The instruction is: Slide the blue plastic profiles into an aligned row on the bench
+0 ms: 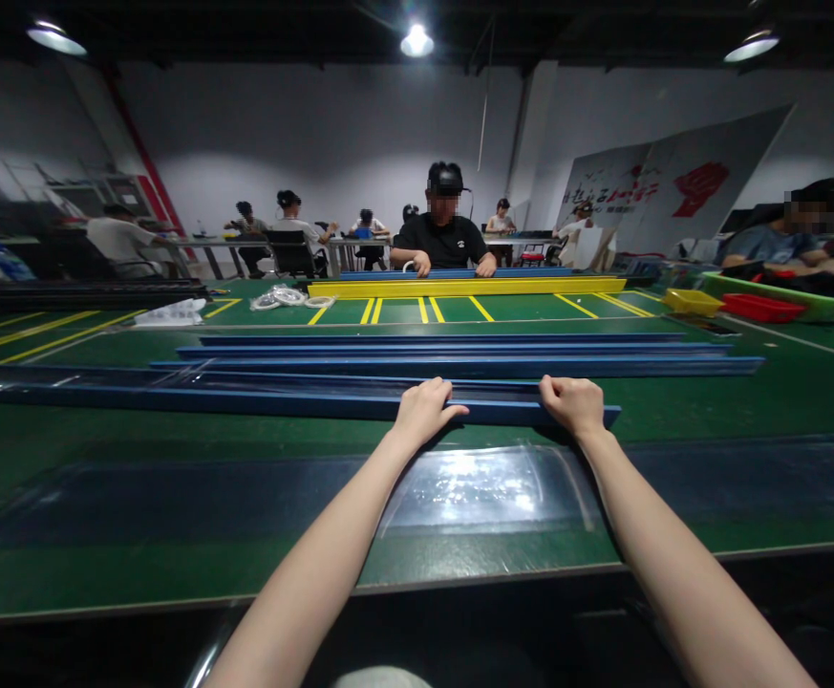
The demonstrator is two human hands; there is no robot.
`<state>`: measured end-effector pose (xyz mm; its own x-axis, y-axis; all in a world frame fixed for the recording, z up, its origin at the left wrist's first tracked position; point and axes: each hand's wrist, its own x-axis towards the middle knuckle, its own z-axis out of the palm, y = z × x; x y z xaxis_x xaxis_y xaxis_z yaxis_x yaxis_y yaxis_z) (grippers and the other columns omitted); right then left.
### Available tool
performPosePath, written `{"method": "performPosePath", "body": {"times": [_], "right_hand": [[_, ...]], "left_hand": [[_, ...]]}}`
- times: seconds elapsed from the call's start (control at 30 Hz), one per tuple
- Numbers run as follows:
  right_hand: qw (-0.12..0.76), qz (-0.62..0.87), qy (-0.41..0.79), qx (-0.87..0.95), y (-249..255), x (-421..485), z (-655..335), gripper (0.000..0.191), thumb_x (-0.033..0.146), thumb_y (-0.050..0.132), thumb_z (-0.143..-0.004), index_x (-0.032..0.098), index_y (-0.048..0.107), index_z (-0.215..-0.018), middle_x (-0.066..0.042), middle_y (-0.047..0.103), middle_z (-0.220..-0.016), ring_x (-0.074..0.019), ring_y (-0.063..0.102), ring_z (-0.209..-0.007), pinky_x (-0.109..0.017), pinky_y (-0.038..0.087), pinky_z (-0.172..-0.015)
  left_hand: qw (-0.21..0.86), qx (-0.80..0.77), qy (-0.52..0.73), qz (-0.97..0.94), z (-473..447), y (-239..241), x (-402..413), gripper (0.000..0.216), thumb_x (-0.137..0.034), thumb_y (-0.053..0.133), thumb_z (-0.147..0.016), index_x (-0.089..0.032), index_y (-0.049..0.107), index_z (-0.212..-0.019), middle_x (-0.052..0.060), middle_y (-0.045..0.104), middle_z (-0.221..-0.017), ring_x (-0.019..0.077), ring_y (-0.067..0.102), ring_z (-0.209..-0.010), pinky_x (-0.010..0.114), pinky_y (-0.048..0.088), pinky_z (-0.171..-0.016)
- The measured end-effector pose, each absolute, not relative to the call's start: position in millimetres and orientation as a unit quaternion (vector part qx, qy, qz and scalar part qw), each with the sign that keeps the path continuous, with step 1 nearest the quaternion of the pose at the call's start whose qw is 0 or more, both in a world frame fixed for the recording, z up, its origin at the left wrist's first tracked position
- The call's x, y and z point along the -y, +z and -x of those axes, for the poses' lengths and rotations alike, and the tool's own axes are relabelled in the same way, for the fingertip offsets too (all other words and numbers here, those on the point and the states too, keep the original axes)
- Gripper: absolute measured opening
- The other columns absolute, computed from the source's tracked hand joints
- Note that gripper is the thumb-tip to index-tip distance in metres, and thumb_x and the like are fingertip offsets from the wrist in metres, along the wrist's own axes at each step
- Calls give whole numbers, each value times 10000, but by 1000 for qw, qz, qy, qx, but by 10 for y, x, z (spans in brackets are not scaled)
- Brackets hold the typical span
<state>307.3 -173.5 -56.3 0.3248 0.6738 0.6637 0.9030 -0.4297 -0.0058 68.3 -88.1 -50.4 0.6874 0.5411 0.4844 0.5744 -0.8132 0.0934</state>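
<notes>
A long blue channel [302, 403] with a hollow top lies sideways across the green table in front of me. My left hand [425, 411] grips its near wall, fingers over the edge and thumb along the front. Near the channel's right end, my right hand [575, 405] is closed over the same wall with curled fingers. Just behind it, several more blue channels [474, 365] lie roughly parallel. Between my forearms, a long clear plastic sheet [459, 487] lies flat on the table and reflects the lamp light.
Across the green table [173, 583], a person [445, 234] sits behind a yellow channel [466, 287]. White rolls [280, 297] lie to its left. On the right stand a yellow tray [693, 302], a red tray [761, 307] and a green basin [832, 308]. Dark strips [79, 294] lie far left.
</notes>
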Motion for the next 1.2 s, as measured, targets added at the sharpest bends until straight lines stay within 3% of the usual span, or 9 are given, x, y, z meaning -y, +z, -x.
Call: {"method": "performPosePath", "body": {"times": [0.37, 0.6, 1.2], "right_hand": [[142, 802, -260, 520, -452, 1753, -2911, 459, 357, 314, -807, 171, 662, -572, -86, 657, -623, -159, 557, -544, -248, 186, -472], [173, 745, -262, 589, -494, 1617, -2512, 427, 329, 298, -828, 161, 620, -603, -58, 649, -674, -120, 550, -599, -245, 181, -475], [222, 670, -308, 638, -566, 1535, -2638, 405, 286, 342, -801, 157, 553, -479, -31, 580, -523, -86, 464, -474, -239, 215, -497]], "left_hand": [[91, 296, -252, 917, -688, -546, 889, 343, -520, 449, -776, -180, 495, -767, 22, 594, -786, 163, 537, -763, 253, 341, -612], [89, 302, -252, 915, -687, -541, 896, 350, -527, 458, -768, -178, 493, -764, 25, 599, -784, 165, 544, -760, 254, 347, -613], [109, 263, -252, 925, -665, -537, 880, 331, -502, 483, -763, -175, 501, -817, 19, 597, -833, 159, 534, -792, 254, 355, -656]]}}
